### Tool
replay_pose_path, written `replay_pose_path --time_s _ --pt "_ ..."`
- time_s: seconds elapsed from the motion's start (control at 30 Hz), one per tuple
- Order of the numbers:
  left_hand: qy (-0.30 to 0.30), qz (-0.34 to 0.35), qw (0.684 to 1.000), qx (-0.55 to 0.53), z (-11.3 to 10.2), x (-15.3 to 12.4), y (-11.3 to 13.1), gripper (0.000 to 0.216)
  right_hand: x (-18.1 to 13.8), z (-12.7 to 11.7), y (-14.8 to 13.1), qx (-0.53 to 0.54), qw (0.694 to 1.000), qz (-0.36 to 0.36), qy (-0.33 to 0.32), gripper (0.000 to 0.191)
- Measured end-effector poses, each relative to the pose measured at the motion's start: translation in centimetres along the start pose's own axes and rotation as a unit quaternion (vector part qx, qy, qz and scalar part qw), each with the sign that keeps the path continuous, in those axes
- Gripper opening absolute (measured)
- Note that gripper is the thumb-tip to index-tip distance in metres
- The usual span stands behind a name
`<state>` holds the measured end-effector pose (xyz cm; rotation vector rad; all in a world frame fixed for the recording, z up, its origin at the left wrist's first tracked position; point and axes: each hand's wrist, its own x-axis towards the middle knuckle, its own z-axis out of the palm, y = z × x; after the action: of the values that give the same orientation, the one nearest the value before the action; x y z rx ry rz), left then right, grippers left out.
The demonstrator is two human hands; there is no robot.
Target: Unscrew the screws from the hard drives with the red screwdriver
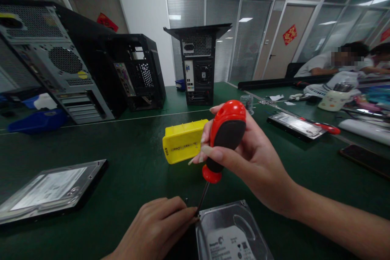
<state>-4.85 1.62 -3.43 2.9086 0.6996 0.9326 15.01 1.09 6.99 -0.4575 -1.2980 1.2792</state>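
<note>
Right hand (243,152) grips the screwdriver (224,138), shaft slanting down-left to the hard drive (231,233) at bottom centre; left hand (158,227), fingers pinched together, touches the tip there.

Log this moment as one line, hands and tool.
right hand: grips screwdriver | tip: at hard drive corner | left hand: fingers by tip

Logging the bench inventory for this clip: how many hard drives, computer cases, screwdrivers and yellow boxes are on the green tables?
Hard drives: 3 (by the hands, at left, at right)
Computer cases: 3 (left, middle, back)
Screwdrivers: 2 (in the right hand, on the right drive)
Yellow boxes: 1
Total: 9
</note>
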Motion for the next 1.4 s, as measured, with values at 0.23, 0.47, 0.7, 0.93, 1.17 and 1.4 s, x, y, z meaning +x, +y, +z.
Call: replay_pose_path --time_s 0.23,0.47,0.7,0.93,1.17,1.4 --pt "-0.020 -0.015 0.999 -0.025 0.1 -0.3 -0.2 0.028 0.4 0.0 0.2 -0.013 0.999 -0.007 0.030 0.038" --pt "-0.041 -0.032 0.997 -0.052 0.1 -0.2 -0.3 0.028 0.0 -0.2 0.4 -0.036 0.999 0.004 0.019 0.041" --pt "-0.033 -0.031 0.998 -0.047 -0.2 0.2 -0.2 0.029 -0.2 -0.6 0.4 0.013 0.999 0.043 -0.030 0.046" --pt "-0.006 -0.016 1.000 -0.017 0.3 -0.1 -0.2 0.029 0.3 -0.3 -0.5 -0.061 0.997 -0.001 -0.037 0.046" --pt "0.011 0.004 1.000 0.011 0.1 0.0 0.1 0.028 0.1 -0.7 -0.5 -0.126 0.992 -0.028 -0.003 0.044" --pt "0.020 0.010 1.000 0.014 0.1 0.2 0.0 0.027 0.1 -0.7 -0.4 -0.116 0.993 -0.010 -0.009 0.045"
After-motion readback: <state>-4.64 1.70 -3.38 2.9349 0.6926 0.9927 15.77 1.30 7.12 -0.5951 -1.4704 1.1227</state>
